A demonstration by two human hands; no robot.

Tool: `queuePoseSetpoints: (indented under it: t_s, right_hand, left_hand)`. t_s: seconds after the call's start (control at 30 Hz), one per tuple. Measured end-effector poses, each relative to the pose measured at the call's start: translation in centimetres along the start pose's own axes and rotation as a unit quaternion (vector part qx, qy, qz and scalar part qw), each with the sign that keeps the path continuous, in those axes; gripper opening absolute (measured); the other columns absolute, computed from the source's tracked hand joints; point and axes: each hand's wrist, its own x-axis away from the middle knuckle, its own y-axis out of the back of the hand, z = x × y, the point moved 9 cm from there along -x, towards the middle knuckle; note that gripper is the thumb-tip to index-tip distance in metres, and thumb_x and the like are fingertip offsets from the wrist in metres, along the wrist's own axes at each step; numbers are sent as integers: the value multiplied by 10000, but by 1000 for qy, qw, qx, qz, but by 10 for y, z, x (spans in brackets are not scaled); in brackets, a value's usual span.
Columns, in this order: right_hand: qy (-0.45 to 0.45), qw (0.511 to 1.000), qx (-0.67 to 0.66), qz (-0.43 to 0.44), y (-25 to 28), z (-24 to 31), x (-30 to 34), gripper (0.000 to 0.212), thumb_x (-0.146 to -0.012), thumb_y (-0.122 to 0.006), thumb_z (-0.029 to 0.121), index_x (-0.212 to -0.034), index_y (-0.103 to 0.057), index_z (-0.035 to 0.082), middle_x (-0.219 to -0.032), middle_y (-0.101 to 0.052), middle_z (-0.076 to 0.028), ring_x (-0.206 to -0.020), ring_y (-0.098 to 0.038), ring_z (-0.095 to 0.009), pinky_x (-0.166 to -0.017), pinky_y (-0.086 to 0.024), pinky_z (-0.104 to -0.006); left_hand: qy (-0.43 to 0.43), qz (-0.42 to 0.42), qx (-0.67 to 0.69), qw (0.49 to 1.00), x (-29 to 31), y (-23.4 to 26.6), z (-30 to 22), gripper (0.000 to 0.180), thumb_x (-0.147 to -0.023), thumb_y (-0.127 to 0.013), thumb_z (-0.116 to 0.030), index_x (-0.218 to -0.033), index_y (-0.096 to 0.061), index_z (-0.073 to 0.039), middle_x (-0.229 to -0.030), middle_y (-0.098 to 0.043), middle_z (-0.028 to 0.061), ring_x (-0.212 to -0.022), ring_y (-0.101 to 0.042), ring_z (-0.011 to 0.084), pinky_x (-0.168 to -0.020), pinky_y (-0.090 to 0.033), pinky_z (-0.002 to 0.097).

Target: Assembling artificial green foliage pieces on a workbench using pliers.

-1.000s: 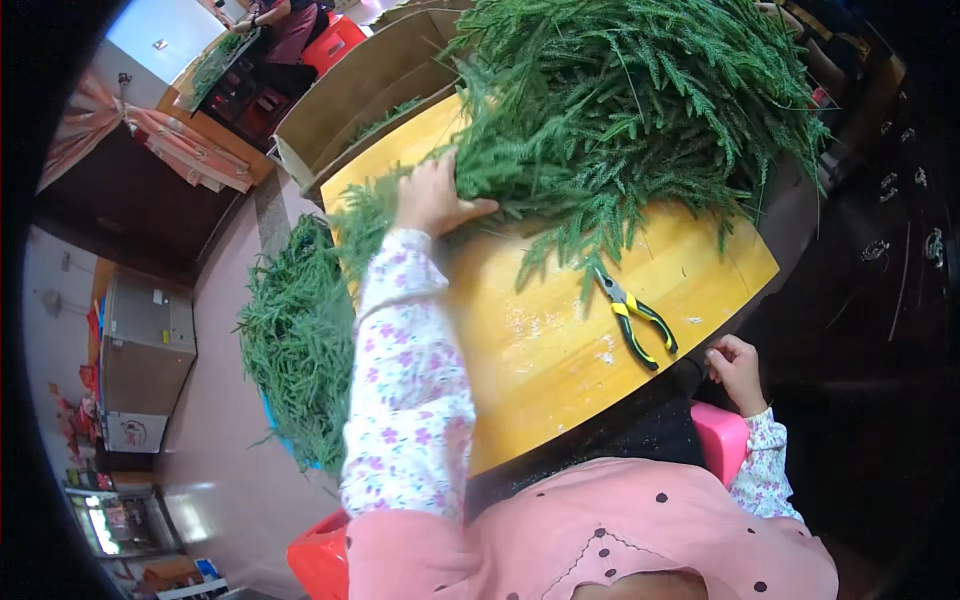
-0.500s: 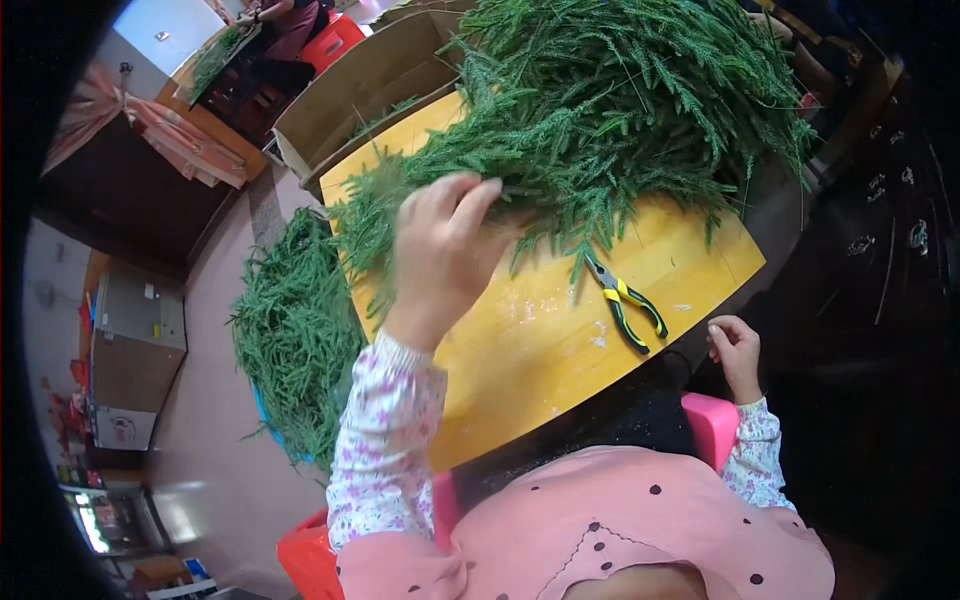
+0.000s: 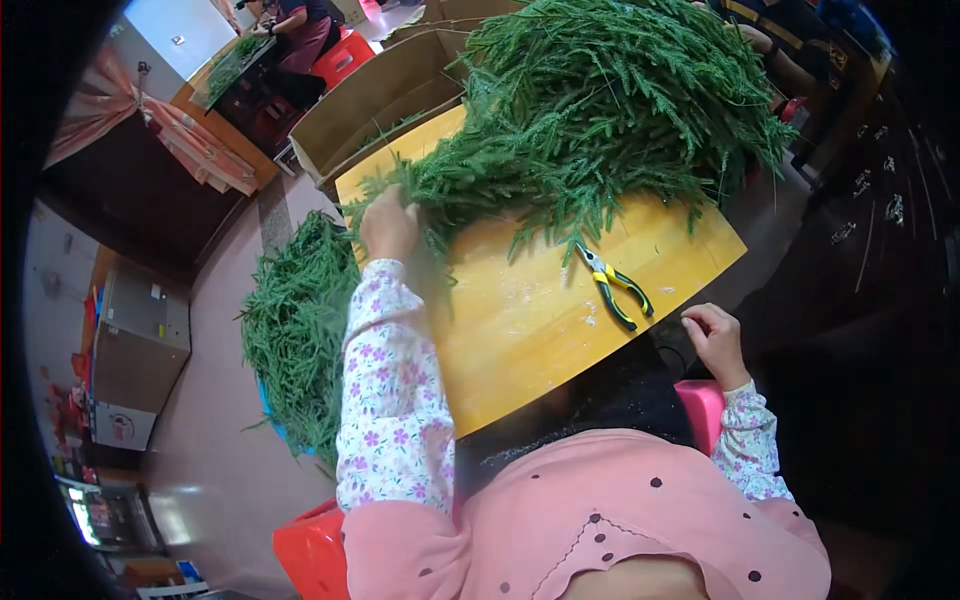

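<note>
My left hand [image 3: 390, 224] is at the left edge of the yellow tabletop [image 3: 510, 370], its fingers closed around green artificial pine sprigs [image 3: 425, 185]; the sprigs hide part of the fingertips. These sprigs join a large heap of pine greenery [image 3: 620, 100] over the far half of the table. Off the table's right front edge hangs my right hand [image 3: 715, 342], fingers curled in, with nothing showing in them. Pliers [image 3: 613, 287] with black and yellow handles lie on the tabletop between my hands, their jaws toward the heap.
A second pile of greenery [image 3: 297, 325] stands on the floor left of the table. Behind the table's left side is an open cardboard box [image 3: 375, 95]. Red stools [image 3: 318, 550] and a pink seat [image 3: 702, 412] are near me. Other people [image 3: 300, 35] sit farther off.
My left hand has moved left and away from me, from above the front of the heap to the sprigs at the table's left edge. My right hand stays curled near the table edge.
</note>
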Motion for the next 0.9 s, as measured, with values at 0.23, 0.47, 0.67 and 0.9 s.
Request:
queuePoseSetpoints:
  t_s: [0.23,0.47,0.67,0.9]
  right_hand:
    - [24,998,18,47,-12,-4,-6,43,-775,-639,5,-817,-635,-2,-747,-620,-121,-642,-605,-235,-573,-467,-292]
    - [45,997,40,40,-5,-2,-8,39,-778,-639,12,-815,-639,1,-746,-622,-118,-647,-608,-243,-576,-468,-294]
    - [48,998,11,35,5,9,3,43,-773,-645,13,-813,-638,-3,-744,-622,-117,-639,-601,-237,-572,-460,-282]
    - [173,982,-38,65,-21,98,-42,200,-761,-647,8,-957,-651,50,-828,-638,-117,-689,-617,-238,-615,-484,-285]
  left_hand:
    - [-65,14,35,997,-1,32,-9,268,-776,-695,-244,-997,-640,-104,-870,-652,83,-753,-634,263,-657,-498,370]
    - [-120,-90,-26,988,2,103,-21,187,-804,-662,-228,-915,-614,-85,-827,-641,86,-621,-623,231,-518,-476,348]
    - [283,434,450,727,125,8,-17,179,-905,-599,-232,-899,-517,-72,-665,-553,-10,-481,-561,88,-338,-361,188]
    - [387,237,657,602,190,12,-58,120,-900,-606,-166,-944,-525,-89,-663,-550,-14,-517,-552,96,-376,-404,193]
